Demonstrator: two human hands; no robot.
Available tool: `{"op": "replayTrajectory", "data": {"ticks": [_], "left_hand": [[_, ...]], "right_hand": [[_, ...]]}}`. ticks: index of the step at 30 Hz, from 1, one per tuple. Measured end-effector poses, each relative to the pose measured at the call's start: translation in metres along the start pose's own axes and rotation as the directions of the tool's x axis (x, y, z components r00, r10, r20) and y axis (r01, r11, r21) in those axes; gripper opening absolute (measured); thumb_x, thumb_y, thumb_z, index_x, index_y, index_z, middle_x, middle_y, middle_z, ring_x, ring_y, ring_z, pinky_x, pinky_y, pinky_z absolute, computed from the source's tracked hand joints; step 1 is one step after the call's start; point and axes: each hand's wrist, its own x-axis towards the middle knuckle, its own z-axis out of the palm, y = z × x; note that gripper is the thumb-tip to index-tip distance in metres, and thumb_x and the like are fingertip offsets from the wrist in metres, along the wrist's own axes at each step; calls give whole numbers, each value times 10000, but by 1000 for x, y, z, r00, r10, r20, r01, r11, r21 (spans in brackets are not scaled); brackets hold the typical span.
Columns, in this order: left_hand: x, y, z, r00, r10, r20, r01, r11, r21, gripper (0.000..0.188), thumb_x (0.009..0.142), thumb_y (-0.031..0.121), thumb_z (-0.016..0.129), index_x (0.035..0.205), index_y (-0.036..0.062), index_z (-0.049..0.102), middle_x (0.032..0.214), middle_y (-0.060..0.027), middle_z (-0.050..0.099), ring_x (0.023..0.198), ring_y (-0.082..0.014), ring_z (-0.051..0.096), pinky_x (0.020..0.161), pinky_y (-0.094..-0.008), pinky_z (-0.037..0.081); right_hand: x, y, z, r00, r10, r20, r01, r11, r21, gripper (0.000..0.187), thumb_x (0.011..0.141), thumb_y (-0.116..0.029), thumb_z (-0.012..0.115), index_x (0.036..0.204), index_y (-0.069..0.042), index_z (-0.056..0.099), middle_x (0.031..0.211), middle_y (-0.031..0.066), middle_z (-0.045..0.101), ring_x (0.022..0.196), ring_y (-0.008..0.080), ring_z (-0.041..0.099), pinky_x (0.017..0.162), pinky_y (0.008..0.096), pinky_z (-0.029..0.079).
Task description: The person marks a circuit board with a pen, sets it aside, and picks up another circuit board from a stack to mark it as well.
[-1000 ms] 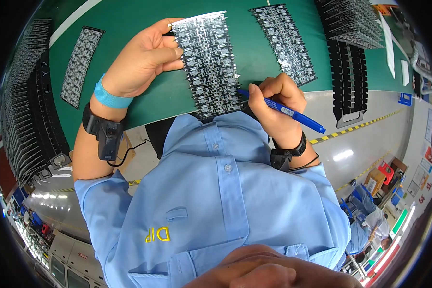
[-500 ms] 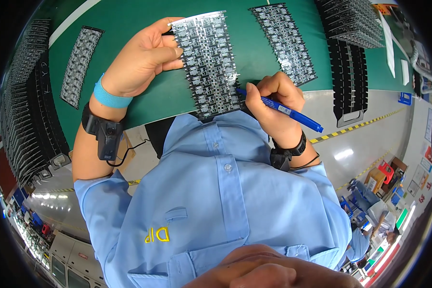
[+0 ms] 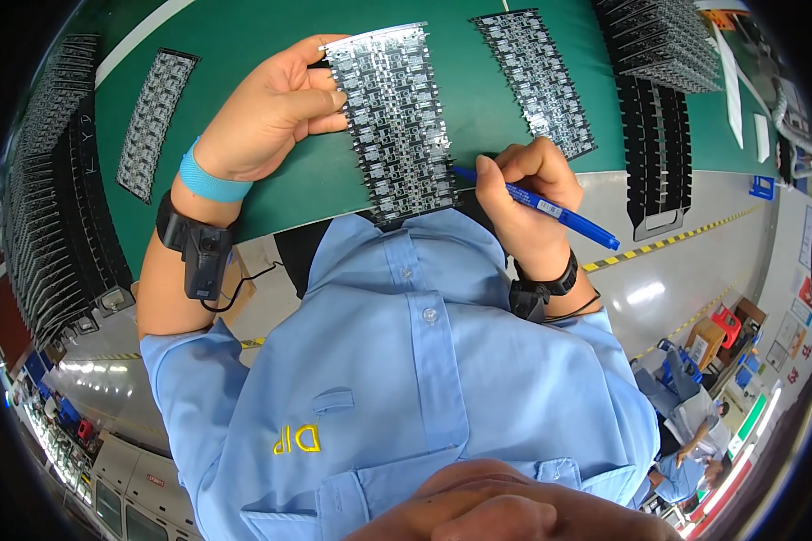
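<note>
My left hand (image 3: 284,113) grips the left edge of a black-and-silver circuit board panel (image 3: 397,126), thumb over its face, holding it above the green table. The panel carries repeated rows of small boards, and its lower end comes close to my shirt. Pinched in my right hand (image 3: 532,203) is a blue marker pen (image 3: 564,216). Its tip points left at the panel's lower right edge; whether it touches cannot be made out. Flat on the table lie a similar panel (image 3: 537,81) to the right and another panel (image 3: 156,124) to the left.
The green table (image 3: 235,45) ends just in front of me. A black slotted rack (image 3: 656,153) at the right edge holds several upright panels (image 3: 663,45). Another rack (image 3: 90,207) full of panels stands at the left. Other people (image 3: 695,433) are in the background at lower right.
My right hand and the marker have shifted slightly right, away from the panel's middle. My left hand and the panel stay almost in place.
</note>
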Motion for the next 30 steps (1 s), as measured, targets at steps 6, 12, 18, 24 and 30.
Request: {"op": "replayTrajectory", "data": {"ticks": [6, 12, 18, 24, 30], "left_hand": [[-1, -1, 2, 1000, -16, 21, 16, 1000, 6, 502, 928, -17, 516, 1416, 5, 399, 1086, -44, 657, 986, -88, 648, 896, -238, 550], [-1, 0, 4, 1000, -9, 17, 9, 1000, 8, 504, 931, -12, 515, 1419, -2, 391, 1092, -53, 657, 990, -98, 650, 900, -239, 546], [-2, -1, 2, 1000, -10, 29, 10, 1000, 7, 508, 929, -13, 512, 1422, 8, 392, 1089, -54, 657, 996, -97, 647, 897, -239, 545], [-2, -2, 0, 999, -5, 47, 4, 1000, 15, 511, 928, -10, 510, 1425, 18, 394, 1075, -48, 656, 994, -93, 644, 894, -239, 544], [-3, 1, 3, 1000, -21, 22, 20, 1000, 23, 510, 928, -3, 508, 1426, 24, 397, 1056, -39, 654, 986, -89, 643, 900, -245, 543]], "right_hand": [[4, -3, 1, 999, -5, 40, 7, 998, -67, 302, 818, 97, 681, 733, -56, 435, 616, 15, 529, 544, 58, 439, 522, 231, 353], [5, 2, 3, 997, -22, 76, 31, 991, -130, 299, 817, 98, 680, 735, -54, 436, 605, 8, 523, 541, 56, 436, 519, 229, 355], [6, 2, 4, 998, -18, 60, 26, 992, -127, 300, 811, 95, 688, 735, -53, 437, 606, 8, 528, 546, 56, 447, 522, 226, 362], [6, 3, 5, 998, -27, 59, 36, 988, -148, 301, 808, 92, 694, 732, -51, 440, 610, 9, 532, 553, 57, 456, 528, 223, 371], [6, 5, 6, 998, -52, 48, 59, 982, -180, 305, 802, 88, 702, 724, -51, 442, 607, 8, 531, 554, 55, 458, 525, 222, 374]]}}
